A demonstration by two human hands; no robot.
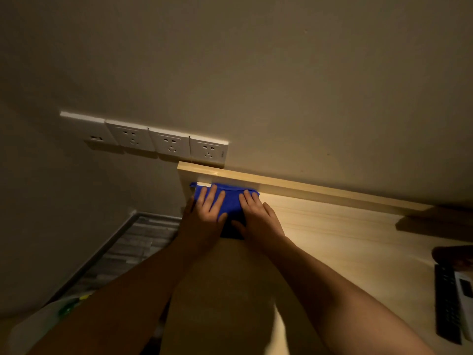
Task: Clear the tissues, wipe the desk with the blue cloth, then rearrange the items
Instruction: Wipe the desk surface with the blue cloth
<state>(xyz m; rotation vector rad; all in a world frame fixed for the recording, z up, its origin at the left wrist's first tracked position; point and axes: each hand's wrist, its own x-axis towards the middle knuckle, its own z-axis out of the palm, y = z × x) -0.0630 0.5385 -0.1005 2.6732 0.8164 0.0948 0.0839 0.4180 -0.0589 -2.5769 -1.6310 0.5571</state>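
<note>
Blue cloth (231, 201) pinned at the bench's (332, 239) far-left corner, left hand (208, 213) and right hand (258, 216) fingers spread flat on it

A pale wooden desk (332, 239) runs along the wall, with a raised wooden rail (307, 187) along its back edge and its near part in shadow. At the far left corner, right up against the rail, a blue cloth (231, 203) lies flat on the top, and a small pale strip (204, 185) shows at its far left edge. Well apart from it, at the right border of the view, lie a black ridged slab (446, 303), a white item (464, 298) just beside it and a dark rounded thing (453, 254) behind them — all cut off by the frame and too dim to identify.
</note>
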